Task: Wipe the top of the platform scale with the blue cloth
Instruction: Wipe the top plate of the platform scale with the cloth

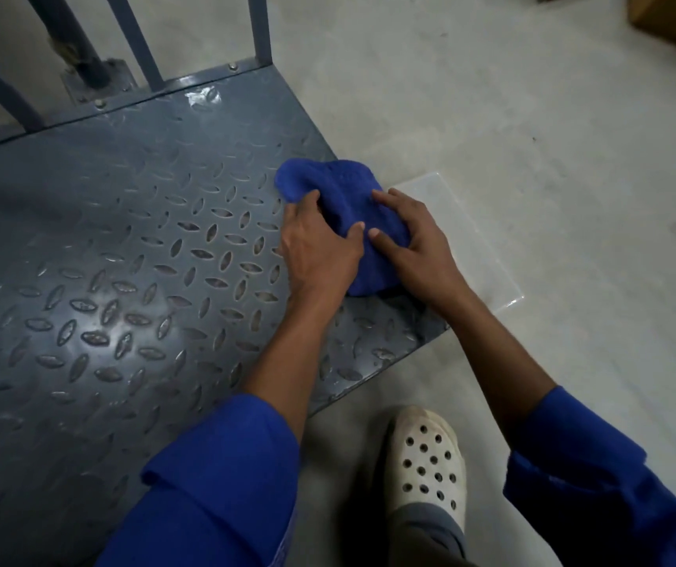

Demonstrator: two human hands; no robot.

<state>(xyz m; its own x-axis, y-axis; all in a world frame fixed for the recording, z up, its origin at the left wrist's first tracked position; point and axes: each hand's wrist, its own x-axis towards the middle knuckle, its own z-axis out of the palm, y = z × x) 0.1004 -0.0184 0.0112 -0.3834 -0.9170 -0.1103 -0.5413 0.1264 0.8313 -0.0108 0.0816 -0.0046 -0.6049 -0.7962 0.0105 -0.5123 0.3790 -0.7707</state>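
On a pale concrete floor, the cloth was bunched at the scale top's right edge, grasped by the left hand and right hand. Wiping seemed barely begun; sweeping leftward was judged next.

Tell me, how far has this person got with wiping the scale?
Barely started, I'd judge. Done: the blue cloth is picked up, bunched between the left hand and right hand. In hand: both hands hold it at the right edge of the platform scale. Left: nearly the whole checkered top; I see no clear wiped streaks, only lamp glare, so I can't confirm any part is clean.
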